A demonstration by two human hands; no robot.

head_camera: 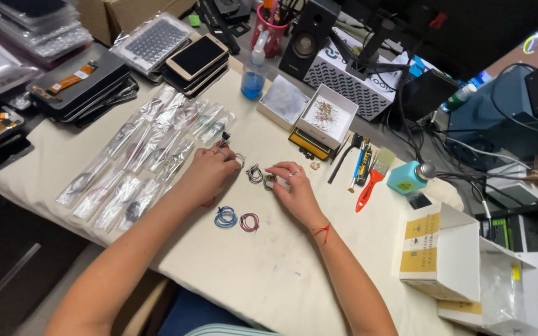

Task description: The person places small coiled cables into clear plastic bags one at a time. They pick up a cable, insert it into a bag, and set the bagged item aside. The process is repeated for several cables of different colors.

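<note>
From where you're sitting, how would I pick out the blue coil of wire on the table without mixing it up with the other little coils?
Start at the cream-covered worktable and find the left hand. Just below that hand's wrist, towards the table's near edge, lie two small wire coils side by side. The blue coil is the left one; its neighbour, the red coil, is reddish and thinner.

Both hands (210,171) (294,186) low, fingers curled

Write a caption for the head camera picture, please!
Two hands, left hand and right hand, sort small wire coils on a cluttered workbench.
</note>
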